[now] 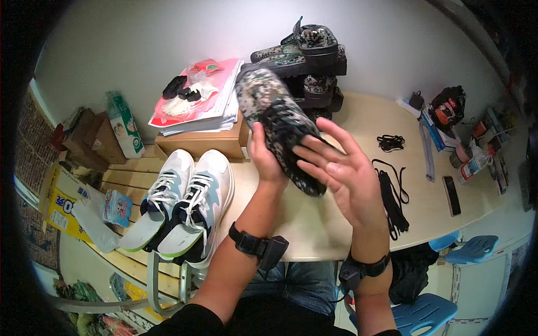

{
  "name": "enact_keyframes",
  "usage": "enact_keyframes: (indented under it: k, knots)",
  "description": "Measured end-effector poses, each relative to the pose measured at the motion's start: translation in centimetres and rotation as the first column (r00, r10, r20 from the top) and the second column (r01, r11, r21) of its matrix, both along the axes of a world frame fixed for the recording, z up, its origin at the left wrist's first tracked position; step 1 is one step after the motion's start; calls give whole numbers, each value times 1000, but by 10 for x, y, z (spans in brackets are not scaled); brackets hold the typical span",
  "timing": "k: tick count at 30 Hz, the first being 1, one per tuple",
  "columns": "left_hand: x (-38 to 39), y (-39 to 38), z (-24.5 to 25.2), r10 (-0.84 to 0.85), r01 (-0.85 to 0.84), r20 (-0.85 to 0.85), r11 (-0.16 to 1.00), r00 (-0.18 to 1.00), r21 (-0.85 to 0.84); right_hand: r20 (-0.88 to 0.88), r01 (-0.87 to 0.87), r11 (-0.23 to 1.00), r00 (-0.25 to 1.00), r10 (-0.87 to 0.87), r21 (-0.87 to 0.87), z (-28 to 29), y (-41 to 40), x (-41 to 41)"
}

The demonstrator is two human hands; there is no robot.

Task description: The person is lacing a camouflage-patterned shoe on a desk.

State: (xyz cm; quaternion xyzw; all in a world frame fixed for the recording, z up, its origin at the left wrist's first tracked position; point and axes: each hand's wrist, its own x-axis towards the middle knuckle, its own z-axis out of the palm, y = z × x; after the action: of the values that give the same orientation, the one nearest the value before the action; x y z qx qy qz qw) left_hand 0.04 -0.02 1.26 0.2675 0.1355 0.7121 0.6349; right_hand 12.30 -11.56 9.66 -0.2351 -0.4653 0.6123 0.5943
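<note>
A camouflage lace-up shoe with black laces is held at a slant above the table, its toe towards the wall; part of it is blurred. My left hand grips the shoe along its left side, thumb up. Over the shoe's opening, at its right, my right hand has its fingers spread; the fingertips overlap the shoe, and whether they press on it I cannot tell. Behind stands a stack of similar camouflage shoes. Black shoelaces lie on the table to the right of my right hand.
White-and-blue sneakers stand at the left, insoles partly pulled out. Behind them, papers top a cardboard box. Right on the table are a coiled black lace, a phone and a plastic bottle. Blue chairs stand below.
</note>
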Motion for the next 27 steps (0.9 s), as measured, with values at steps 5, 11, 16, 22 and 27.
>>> enact_keyframes:
  k: [5, 11, 16, 22, 27]
  knots:
    - [-5, -9, 3, -126, 148, 321, 988, 939, -47, 601, 115, 691, 407, -688, 714, -26, -10, 15]
    - [17, -17, 12, -335, 333, 70, 942, 940, 37, 626, -23, 662, 350, -696, 749, -59, -9, 24]
    - [20, -13, -11, -216, 184, -783, 974, 583, -132, 634, 348, 740, 382, -673, 576, -74, -63, 58]
    - [34, -25, -8, -13, 119, -906, 992, 423, 41, 636, 665, 667, 361, -682, 337, -94, -36, 106]
    - [36, -22, -12, -26, 147, -937, 989, 348, 27, 660, 698, 614, 268, -702, 369, -92, 67, 160]
